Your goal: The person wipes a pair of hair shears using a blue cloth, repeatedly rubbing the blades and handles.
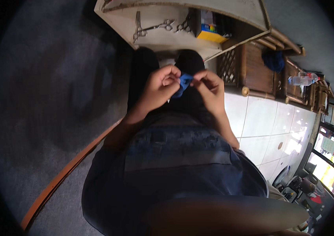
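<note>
Above my dark-clothed lap, a small piece of blue cloth hangs between my two hands. My left hand pinches its left side between thumb and fingers. At its upper right edge, the thumb and fingertips of my right hand pinch the cloth. A small white bit shows just below the cloth; what it is I cannot tell. Beyond my knees, an open drawer or shelf holds several metal scissors and a box with a yellow and blue side.
A dark wall with an orange strip runs along my left. At the right stands bamboo furniture with a dark blue cloth item and plastic bottles on it. White floor tiles lie beside it.
</note>
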Demonstrator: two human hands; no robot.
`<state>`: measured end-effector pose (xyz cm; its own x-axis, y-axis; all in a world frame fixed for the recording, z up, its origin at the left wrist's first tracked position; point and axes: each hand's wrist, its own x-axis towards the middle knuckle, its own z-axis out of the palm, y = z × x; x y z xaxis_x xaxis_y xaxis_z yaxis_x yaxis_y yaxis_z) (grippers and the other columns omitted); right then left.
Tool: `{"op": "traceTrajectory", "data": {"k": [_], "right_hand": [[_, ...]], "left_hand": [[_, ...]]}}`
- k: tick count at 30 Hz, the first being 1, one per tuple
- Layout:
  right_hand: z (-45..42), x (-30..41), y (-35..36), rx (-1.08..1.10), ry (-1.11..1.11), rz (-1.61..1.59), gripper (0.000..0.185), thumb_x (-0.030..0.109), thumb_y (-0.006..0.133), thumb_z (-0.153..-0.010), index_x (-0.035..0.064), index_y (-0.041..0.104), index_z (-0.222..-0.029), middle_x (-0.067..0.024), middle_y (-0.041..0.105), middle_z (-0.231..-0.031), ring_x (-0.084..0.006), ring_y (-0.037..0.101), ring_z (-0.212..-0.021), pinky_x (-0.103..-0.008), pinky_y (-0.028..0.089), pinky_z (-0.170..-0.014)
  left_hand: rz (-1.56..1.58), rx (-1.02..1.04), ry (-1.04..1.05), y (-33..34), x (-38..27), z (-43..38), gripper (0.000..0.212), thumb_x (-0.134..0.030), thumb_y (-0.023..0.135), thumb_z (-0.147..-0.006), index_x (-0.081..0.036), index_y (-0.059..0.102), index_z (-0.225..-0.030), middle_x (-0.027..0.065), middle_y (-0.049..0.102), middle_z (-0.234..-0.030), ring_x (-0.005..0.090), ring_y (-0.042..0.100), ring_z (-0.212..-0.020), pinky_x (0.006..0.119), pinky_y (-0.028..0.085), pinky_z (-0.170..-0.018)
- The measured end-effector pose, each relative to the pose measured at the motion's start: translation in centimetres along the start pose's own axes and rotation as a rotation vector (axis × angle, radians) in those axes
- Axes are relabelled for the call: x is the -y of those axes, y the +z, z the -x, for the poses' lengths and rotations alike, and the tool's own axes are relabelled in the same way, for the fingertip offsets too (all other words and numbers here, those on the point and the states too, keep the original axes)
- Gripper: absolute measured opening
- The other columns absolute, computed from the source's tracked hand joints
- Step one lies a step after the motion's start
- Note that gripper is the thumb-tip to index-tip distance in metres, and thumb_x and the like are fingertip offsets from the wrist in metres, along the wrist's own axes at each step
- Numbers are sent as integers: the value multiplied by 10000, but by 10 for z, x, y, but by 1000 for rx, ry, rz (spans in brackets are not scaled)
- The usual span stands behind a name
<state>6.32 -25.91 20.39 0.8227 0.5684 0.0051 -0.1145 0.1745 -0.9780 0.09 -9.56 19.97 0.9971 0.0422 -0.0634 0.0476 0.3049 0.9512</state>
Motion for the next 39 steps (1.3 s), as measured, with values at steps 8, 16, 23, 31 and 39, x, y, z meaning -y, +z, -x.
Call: {"op": "traceTrajectory", "data": {"k": [8,16,23,31,39], "right_hand": [[-6,0,11,19,93,-21,80,80,510,-856,47,460,-909,-6,468,-841,-57,440,-780,-184,356,-649],[-9,-18,11,25,34,282,136,78,643,-769,32,520,-802,15,522,-654,-34,441,-532,-193,337,-475],[-10,-13,7,131,138,64,60,33,573,-821,35,513,-821,-5,550,-744,-64,513,-659,-199,367,-572],[-5,-14,-8,122,383,-536,30,73,503,-866,58,519,-845,-19,524,-783,-100,510,-705,-204,366,-630],[-4,3,-5,75,391,-376,97,120,459,-905,71,454,-821,15,415,-678,-34,289,-434,-178,202,-370]], "left_hand": [[143,-29,-181,-8,-6,-5,67,-61,491,-846,-10,529,-869,21,553,-815,74,550,-768,234,492,-723],[97,-91,-170,-6,5,-1,40,-49,497,-832,-16,517,-819,0,527,-784,56,524,-762,227,473,-714],[103,-131,-137,-3,20,-6,80,-52,384,-798,-51,460,-771,-14,433,-720,36,396,-652,197,340,-571],[-305,65,84,14,-6,-11,96,-1,471,-767,-39,384,-777,5,342,-737,74,336,-689,207,300,-632],[-396,106,203,11,-2,-13,198,24,591,-737,-42,430,-832,-3,410,-758,67,398,-731,208,333,-673]]}}
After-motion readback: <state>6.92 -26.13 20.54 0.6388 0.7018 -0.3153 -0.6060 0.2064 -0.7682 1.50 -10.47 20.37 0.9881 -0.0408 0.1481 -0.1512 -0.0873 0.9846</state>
